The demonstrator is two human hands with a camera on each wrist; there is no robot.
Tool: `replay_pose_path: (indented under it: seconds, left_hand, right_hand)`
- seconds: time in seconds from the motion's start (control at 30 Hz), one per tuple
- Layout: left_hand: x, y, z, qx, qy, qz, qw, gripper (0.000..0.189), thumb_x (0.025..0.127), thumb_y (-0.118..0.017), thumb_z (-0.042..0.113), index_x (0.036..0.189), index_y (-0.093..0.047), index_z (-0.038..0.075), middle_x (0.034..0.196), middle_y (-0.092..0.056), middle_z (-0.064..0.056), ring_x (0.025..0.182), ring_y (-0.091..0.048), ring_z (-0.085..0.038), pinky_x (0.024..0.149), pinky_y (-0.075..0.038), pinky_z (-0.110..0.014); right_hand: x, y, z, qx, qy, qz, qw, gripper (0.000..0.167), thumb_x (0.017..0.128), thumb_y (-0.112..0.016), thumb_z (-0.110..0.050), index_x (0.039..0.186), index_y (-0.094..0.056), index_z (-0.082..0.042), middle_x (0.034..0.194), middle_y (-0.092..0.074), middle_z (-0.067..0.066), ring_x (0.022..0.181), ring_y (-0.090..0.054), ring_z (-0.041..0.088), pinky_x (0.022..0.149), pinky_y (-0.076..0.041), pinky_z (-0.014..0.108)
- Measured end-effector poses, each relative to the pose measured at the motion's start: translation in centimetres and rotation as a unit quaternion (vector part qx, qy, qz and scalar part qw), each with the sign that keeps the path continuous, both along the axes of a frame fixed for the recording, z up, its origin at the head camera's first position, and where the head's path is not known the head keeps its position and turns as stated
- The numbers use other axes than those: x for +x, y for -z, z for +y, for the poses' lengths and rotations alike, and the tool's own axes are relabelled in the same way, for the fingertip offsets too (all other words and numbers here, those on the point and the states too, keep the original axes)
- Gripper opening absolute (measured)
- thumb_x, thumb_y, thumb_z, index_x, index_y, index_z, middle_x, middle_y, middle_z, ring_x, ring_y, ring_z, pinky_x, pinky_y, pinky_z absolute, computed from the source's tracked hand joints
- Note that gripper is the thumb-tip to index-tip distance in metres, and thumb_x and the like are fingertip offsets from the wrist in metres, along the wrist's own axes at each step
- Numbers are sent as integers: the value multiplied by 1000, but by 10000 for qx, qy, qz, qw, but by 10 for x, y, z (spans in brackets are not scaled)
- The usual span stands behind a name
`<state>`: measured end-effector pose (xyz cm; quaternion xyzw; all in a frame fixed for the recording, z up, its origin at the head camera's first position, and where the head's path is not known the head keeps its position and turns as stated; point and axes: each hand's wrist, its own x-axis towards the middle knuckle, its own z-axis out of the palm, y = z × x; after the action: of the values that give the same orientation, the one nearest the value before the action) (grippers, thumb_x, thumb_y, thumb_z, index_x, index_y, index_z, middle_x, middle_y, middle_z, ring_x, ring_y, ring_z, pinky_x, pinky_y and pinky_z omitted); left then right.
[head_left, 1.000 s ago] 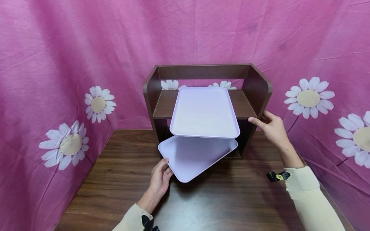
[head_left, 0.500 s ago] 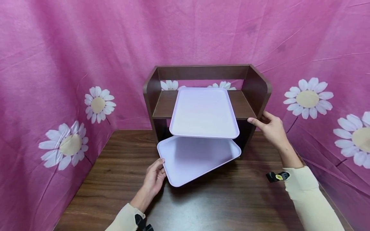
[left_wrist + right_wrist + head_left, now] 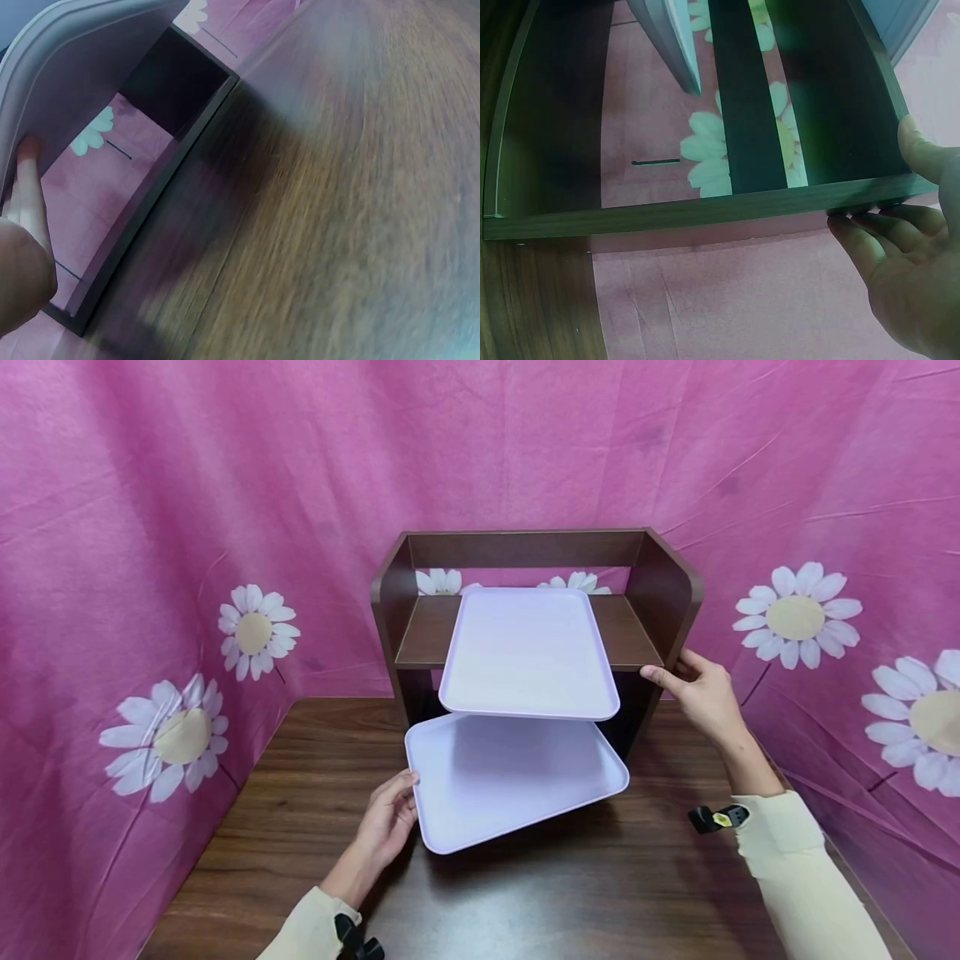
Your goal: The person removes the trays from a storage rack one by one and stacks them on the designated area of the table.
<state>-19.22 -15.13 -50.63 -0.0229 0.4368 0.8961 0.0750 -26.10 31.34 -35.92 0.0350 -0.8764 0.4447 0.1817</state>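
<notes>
A pale lilac rectangular tray point(image 3: 502, 802) juts forward from the lower level of a dark brown two-level desk shelf point(image 3: 667, 589), its front edge slanting up to the right. At its left rim my left hand point(image 3: 386, 822) pinches it, fingers underneath. The left wrist view shows the tray's underside point(image 3: 105, 60) raised above the tabletop. A second, matching tray point(image 3: 531, 652) lies on the upper level, overhanging the front and hiding the lower tray's rear. My right hand point(image 3: 701, 697) grips the shelf's right side panel, thumb at the front edge and fingers along the outer face point(image 3: 877, 196).
A dark wood-grain table point(image 3: 300, 793) bears the shelf. Behind and on both sides hangs a pink curtain point(image 3: 337, 460) printed with white daisies, close to the shelf's back. The shelf's side panels point(image 3: 386, 593) stand taller than the upper level.
My left hand has moved left and toward the front with the lower tray, which has come further out and turned straighter. My right hand keeps its grip on the shelf.
</notes>
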Motion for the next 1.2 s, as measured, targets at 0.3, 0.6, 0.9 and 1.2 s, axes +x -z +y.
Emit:
replay_pose_path:
  seconds: [0.3, 0.6, 0.9, 1.2]
  left_hand:
    - [-1, -5, -10, -110, 272, 161, 9994, 33, 106, -42, 0, 97, -71, 13, 85, -77, 2, 75, -75, -8, 70, -62, -22]
    - [0, -11, -21, -77, 773, 340, 9964, 35, 108, -39, -2, 99, -69, 13, 85, -77, 4, 73, -74, -5, 68, -62, -19]
    - [1, -10, -28, -110, 1055, 468, 9933, 35, 107, -37, -2, 103, -69, 13, 88, -78, 5, 77, -74, -5, 71, -61, -20]
    - [6, -8, -32, -31, 1289, 570, 9900, 43, 108, -34, -3, 103, -73, 14, 91, -79, 4, 81, -75, -6, 75, -62, -21]
  right_hand:
    - [1, -1, 0, 45, 30, -41, 10000, 57, 97, -78, -43, 137, -68, -3, 129, -70, 27, 91, -59, -17, 75, -46, 4]
    - [4, -4, -1, 94, 6, -46, 9999, 60, 97, -78, -43, 138, -67, -1, 130, -70, 29, 90, -58, -17, 73, -46, 3]
    - [4, -4, -2, 98, 26, -126, 9999, 60, 97, -78, -45, 137, -67, 0, 130, -70, 29, 90, -57, -18, 73, -46, 3]
    - [4, -4, -2, 168, 122, -50, 9998, 57, 97, -78, -45, 132, -70, -1, 126, -72, 28, 88, -59, -13, 72, -46, 5]
